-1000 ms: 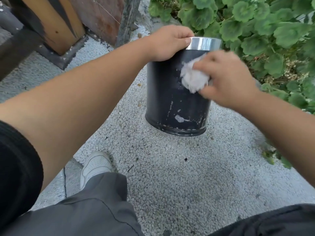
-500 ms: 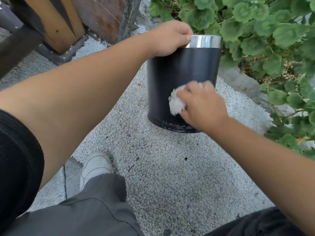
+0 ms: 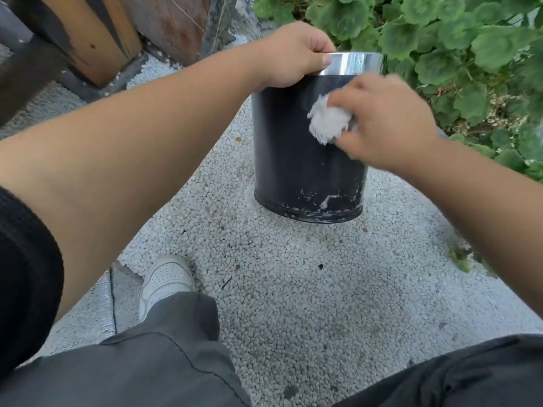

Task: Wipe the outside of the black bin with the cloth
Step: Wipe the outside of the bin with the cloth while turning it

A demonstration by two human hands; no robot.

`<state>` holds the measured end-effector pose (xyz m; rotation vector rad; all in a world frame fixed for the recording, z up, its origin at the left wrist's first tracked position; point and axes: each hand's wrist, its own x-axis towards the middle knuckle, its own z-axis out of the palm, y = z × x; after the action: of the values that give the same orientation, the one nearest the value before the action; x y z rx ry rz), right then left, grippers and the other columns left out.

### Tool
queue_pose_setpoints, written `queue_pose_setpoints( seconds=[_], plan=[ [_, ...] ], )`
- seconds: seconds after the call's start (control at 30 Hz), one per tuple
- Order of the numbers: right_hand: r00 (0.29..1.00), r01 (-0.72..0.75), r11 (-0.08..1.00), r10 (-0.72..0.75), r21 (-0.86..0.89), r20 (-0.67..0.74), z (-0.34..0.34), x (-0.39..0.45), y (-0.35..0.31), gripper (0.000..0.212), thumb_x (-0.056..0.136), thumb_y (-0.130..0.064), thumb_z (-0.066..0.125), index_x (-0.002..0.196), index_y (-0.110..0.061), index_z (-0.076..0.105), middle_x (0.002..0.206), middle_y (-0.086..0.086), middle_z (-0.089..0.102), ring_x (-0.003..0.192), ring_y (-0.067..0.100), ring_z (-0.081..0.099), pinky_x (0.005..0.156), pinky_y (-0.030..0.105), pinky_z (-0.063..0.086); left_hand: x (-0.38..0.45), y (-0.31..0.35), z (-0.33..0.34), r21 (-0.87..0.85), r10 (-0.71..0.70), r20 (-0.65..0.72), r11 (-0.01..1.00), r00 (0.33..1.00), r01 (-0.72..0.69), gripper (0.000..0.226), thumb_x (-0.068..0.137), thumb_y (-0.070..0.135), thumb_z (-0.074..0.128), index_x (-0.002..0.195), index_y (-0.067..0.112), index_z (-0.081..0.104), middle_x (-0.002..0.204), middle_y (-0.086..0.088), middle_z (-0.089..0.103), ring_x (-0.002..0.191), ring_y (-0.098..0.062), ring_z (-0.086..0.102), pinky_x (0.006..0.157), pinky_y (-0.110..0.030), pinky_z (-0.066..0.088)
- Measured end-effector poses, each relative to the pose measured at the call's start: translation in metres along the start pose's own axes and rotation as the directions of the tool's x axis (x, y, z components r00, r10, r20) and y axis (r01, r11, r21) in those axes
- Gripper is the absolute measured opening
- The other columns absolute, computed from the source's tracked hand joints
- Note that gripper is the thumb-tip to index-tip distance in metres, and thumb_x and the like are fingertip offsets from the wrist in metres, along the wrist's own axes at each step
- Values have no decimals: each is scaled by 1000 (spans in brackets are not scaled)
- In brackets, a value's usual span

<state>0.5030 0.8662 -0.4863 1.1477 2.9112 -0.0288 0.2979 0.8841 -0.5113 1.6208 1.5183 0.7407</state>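
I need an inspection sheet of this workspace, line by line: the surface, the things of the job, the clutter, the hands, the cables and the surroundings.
Surface: pale pebble ground, with small dark specks and bits of debris.
Job's things: black bin stands upright on the ground, silver rim on top; white scuffs and marks low on its side near the base. White cloth, bunched, pressed on the bin's upper side.
Clutter: nothing seen beyond the debris.
Hands: left hand grips the rim; right hand holds the cloth, blurred.
Cables: nothing seen.
Surroundings: green leafy plants behind and right of the bin; wooden structure at upper left; white shoe and grey trousers below.
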Motion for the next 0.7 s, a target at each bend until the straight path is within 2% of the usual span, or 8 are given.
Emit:
queue_pose_setpoints(
  seconds=[0.07, 0.17, 0.37, 0.47, 0.53, 0.57, 0.63, 0.7],
  plan=[
    [997, -53, 998, 51, -37, -50, 3, 14, -4, 44, 82, -36, 62, 124, -27, 57, 116, 8, 55, 101, 41, 50, 73, 47, 50, 0, 1, 0, -32, -8, 0, 999, 1000, 8, 19, 96, 18, 50, 99, 12, 68, 83, 0, 57, 71, -9, 47, 64, -18, 40],
    [998, -51, 994, 48, -92, -32, 19, 9, -22, 46, 81, -35, 60, 125, -23, 56, 115, 10, 54, 97, 41, 50, 69, 43, 47, 3, 1, 0, -42, -15, -12, 999, 1000, 15, 17, 97, 16, 49, 99, 16, 65, 82, 1, 56, 69, -6, 46, 62, -15, 39],
    [984, 105, 990, -89, -99, 155, 66, -62, -44, 35, 79, -34, 66, 111, -24, 59, 102, 1, 54, 89, 30, 48, 52, 33, 45, 8, -6, -2, -10, -26, -12, 1000, 1000, 25, 18, 94, 22, 50, 97, 17, 66, 83, 4, 56, 71, -6, 46, 64, -16, 38],
    [948, 158, 986, -138, -50, 286, 76, -86, -45, 34, 83, -34, 62, 117, -29, 58, 104, -3, 54, 89, 26, 48, 52, 29, 42, 6, -7, 0, 3, -32, -11, 999, 999, 32, 22, 90, 26, 51, 97, 12, 67, 81, 5, 56, 72, -8, 46, 67, -21, 38],
    [931, 156, 987, -156, 27, 328, 72, -84, -38, 38, 83, -35, 59, 121, -34, 56, 110, -6, 55, 94, 24, 49, 58, 30, 45, 3, -8, 0, -43, -38, -27, 998, 999, 37, 17, 90, 23, 51, 89, 13, 65, 76, 6, 56, 65, -2, 47, 63, -17, 38],
    [934, 126, 987, -152, 100, 323, 67, -80, -34, 41, 81, -36, 59, 122, -36, 56, 112, -6, 56, 96, 23, 51, 64, 33, 49, 1, -11, -1, -83, -47, -44, 996, 998, 43, 14, 91, 20, 52, 83, 17, 62, 72, 8, 54, 59, 2, 45, 60, -13, 37],
    [974, 13, 961, -75, 276, 215, 52, -70, -24, 46, 76, -42, 58, 122, -35, 58, 112, -5, 58, 97, 21, 54, 73, 35, 49, -5, -20, -7, -121, -70, -114, 991, 991, 56, 18, 92, 22, 54, 74, 23, 55, 67, 10, 49, 54, 5, 41, 56, -12, 34],
    [993, -115, 897, 100, 426, 56, 39, -60, -10, 56, 71, -50, 54, 122, -29, 62, 109, -5, 57, 95, 18, 53, 77, 31, 42, -11, -31, -17, -14, -73, -199, 997, 977, 72, 26, 91, 37, 58, 70, 27, 47, 67, 11, 44, 57, 4, 39, 54, -13, 31]
  ],
)
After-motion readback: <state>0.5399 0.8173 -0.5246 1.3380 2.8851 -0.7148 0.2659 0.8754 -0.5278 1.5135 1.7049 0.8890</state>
